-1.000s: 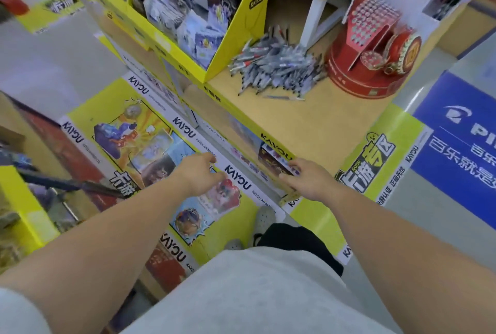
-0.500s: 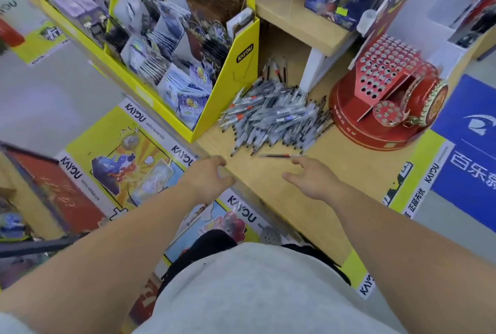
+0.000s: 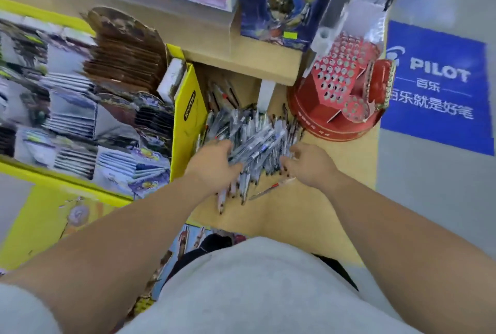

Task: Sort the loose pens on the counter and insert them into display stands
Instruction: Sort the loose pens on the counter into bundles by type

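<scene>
A heap of loose grey and clear pens (image 3: 255, 129) lies on the wooden counter (image 3: 300, 215), between a yellow card box and a red display stand (image 3: 335, 92) full of round holes. My left hand (image 3: 214, 164) reaches into the heap's left side and its fingers curl round a slanted bundle of pens. At the heap's right edge, my right hand (image 3: 308, 163) touches the pens with loosely bent fingers and holds nothing. A single red-tipped pen (image 3: 271, 189) lies apart, nearer to me.
A yellow box of trading cards (image 3: 185, 124) stands close on the left. A wooden shelf (image 3: 241, 70) with boxed goods overhangs the back of the heap. A blue Pilot sign (image 3: 434, 86) lies on the floor beyond the counter's right edge.
Both hands moved forward from the counter's front edge into the pen heap. My left hand took hold of a bundle of pens. The view tilted closer over the counter.
</scene>
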